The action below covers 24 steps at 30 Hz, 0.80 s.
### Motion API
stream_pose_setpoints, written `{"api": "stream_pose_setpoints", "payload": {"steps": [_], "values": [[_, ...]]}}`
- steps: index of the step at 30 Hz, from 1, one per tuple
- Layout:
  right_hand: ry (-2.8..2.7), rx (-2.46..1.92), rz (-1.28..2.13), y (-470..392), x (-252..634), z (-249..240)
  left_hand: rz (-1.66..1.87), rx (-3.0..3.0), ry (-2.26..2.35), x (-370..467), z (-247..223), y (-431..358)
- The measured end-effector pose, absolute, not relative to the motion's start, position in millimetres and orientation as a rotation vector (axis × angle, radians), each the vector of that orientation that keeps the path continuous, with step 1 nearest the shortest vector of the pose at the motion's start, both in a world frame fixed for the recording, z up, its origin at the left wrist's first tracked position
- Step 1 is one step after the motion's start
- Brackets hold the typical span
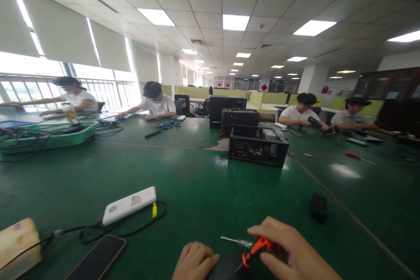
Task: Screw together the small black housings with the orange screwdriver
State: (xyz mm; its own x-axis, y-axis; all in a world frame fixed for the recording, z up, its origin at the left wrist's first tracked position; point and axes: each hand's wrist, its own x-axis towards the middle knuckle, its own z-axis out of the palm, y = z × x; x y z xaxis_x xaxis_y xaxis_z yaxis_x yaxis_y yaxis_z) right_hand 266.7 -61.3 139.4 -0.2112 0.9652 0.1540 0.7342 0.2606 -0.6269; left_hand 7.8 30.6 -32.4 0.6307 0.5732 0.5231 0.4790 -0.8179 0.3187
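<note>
My right hand [292,245] is closed around the orange and black handle of a screwdriver [259,249], which slants down to the left. The handle's lower end meets a dark object [225,267] at the bottom edge; its kind is unclear, as it is mostly cut off. Curled fingers of my left hand [195,260] rest against the left side of that dark object. Just behind the screwdriver handle lies a thin metal shaft [238,241], its right end hidden by my right hand. A small black block [319,208] sits on the green table to the right.
Left of my hands are a white power bank [129,205] with a black cable, a phone [96,258] and a yellowish block [19,247]. Black computer cases [257,146] stand ahead. A green basket [75,138] holds cables. Several people work around the table; a red screwdriver [354,156] lies right.
</note>
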Motion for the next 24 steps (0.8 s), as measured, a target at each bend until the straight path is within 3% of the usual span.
{"api": "stream_pose_setpoints", "payload": {"steps": [9, 24], "values": [[-1.971, -1.682, 0.426, -87, 239, 151, 0.829, 2.586, 1.020, 16, 17, -4], [-1.753, -2.067, 0.083, -77, 225, 137, 0.829, 2.552, 1.062, 12, 16, -12]]}}
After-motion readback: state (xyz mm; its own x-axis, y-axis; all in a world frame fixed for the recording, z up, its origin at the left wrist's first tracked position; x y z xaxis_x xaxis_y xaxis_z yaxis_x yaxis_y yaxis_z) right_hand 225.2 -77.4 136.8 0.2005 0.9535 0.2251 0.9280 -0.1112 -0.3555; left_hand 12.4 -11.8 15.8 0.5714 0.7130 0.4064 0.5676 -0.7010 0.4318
